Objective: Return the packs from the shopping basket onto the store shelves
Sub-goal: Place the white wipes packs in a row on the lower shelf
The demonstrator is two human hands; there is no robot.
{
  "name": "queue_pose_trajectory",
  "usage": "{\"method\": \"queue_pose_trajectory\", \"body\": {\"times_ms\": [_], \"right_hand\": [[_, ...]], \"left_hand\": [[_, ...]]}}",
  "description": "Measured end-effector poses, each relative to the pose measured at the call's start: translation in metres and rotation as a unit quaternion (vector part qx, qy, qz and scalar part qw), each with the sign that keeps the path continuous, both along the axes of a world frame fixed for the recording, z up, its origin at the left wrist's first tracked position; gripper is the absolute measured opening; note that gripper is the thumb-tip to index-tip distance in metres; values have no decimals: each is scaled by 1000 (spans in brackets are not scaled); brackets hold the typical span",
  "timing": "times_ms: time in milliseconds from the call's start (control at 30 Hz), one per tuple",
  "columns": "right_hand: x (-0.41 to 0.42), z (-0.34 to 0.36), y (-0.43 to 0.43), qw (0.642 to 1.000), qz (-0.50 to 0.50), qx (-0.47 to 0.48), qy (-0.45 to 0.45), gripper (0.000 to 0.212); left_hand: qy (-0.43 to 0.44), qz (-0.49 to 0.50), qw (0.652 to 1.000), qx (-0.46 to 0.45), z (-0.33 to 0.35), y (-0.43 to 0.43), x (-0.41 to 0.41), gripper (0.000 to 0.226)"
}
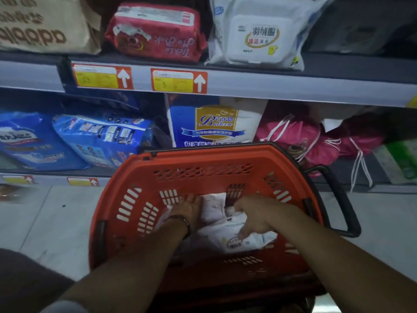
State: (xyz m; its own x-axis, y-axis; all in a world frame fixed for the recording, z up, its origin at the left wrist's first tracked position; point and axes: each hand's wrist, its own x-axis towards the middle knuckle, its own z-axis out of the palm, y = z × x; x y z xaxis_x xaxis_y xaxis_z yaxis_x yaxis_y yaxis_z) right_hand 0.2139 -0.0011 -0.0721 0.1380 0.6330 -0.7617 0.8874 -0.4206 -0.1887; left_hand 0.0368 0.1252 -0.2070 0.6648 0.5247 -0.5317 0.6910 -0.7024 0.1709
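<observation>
Orange basket (pixel 140 177) sits on the floor (pixel 56 222), in front of the shelves (pixel 270 86). Inside the basket, left part: your left grip (pixel 188 208) has straight fingers laid flat against the left edge of the white packs (pixel 214 211). Inside the basket, right part: your right grip (pixel 255 219) is curled round the packs, thumb pressed on the wrapper. Black handle (pixel 343 199) hangs outside the basket's right rim.

Up top, a brown paper bag (pixel 42 26) sits left of a red packet (pixel 158 32) and white wipes (pixel 259 35), with red price tags (pixel 178 81) just beneath. Lower down are blue bundles (pixel 101 136), a blue-and-white bag (pixel 214 123), pink drawstring bags (pixel 316 141), and something green (pixel 399 159), possibly another packet, blurred at far right. Pale floor tiles (pixel 56 222) lie below.
</observation>
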Motion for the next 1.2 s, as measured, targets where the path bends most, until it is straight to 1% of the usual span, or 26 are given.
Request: {"method": "queue_pose_trajectory", "body": {"times_ms": [67, 133, 267, 333, 400, 500, 533, 600, 667, 733, 767, 800, 833, 867, 900, 933, 1000, 1033, 1067, 1100, 1167, 1200], "right_hand": [[3, 7, -16, 1000, -11, -4, -6, 81], [6, 15, -26, 1000, -8, -17, -9, 81], [13, 37, -29, 1000, 3, 7, -22, 83], [17, 51, -26, 999, 4, 29, -33, 78], [24, 66, -25, 998, -4, 49, -44, 72], [30, 97, -25, 996, -7, 70, -62, 70], [29, 109, -26, 995, -2, 74, -72, 73], [24, 137, -29, 992, 12, 80, -101, 77], [18, 169, -36, 986, 7, 112, -124, 65], [17, 200, -49, 981, -16, 151, -123, 49], [18, 214, -57, 979, -31, 170, -106, 42], [20, 227, -64, 977, -48, 196, -72, 35], [22, 236, -71, 971, -70, 226, -15, 28], [23, 242, -78, 959, -101, 257, 58, 23], [24, 242, -83, 939, -139, 286, 129, 19], [23, 239, -88, 912, -185, 313, 190, 19], [17, 221, -92, 840, -289, 357, 289, 21], [13, 210, -92, 802, -332, 376, 325, 22], [9, 202, -90, 770, -364, 392, 349, 23], [7, 196, -86, 749, -384, 404, 359, 23], [6, 189, -79, 726, -402, 421, 366, 24], [6, 187, -75, 718, -405, 431, 368, 25]], "left_hand": [[-3, -3, 998, 64, -13, -10, 2, 84], [15, -25, 994, 101, -14, -11, 3, 81], [21, -70, 989, 131, -10, -6, 6, 63], [24, -80, 988, 127, -2, -5, 8, 55], [25, -69, 994, 75, 16, 0, 11, 53], [-15, -10, 999, -35, 54, 12, 15, 45], [-33, 0, 998, -54, 71, 15, 16, 47], [-67, -11, 993, -92, 116, 16, 15, 57], [-89, -22, 986, -139, 163, 16, 12, 58], [-110, -26, 974, -196, 206, 22, 8, 50], [-121, -16, 967, -225, 228, 25, 4, 45], [-139, 7, 957, -254, 248, 28, -1, 40], [-167, 41, 942, -287, 268, 29, -8, 37], [-203, 77, 920, -325, 281, 30, -15, 35], [-243, 116, 888, -372, 293, 28, -23, 36], [-275, 160, 847, -425, 302, 27, -30, 39], [-317, 229, 769, -507, 308, 20, -43, 38], [-324, 246, 742, -533, 308, 14, -48, 38], [-327, 254, 734, -538, 306, 10, -50, 42], [-330, 242, 745, -527, 306, 7, -50, 46], [-352, 210, 774, -482, 308, 3, -45, 46], [-365, 215, 779, -462, 308, 2, -42, 42]]}}
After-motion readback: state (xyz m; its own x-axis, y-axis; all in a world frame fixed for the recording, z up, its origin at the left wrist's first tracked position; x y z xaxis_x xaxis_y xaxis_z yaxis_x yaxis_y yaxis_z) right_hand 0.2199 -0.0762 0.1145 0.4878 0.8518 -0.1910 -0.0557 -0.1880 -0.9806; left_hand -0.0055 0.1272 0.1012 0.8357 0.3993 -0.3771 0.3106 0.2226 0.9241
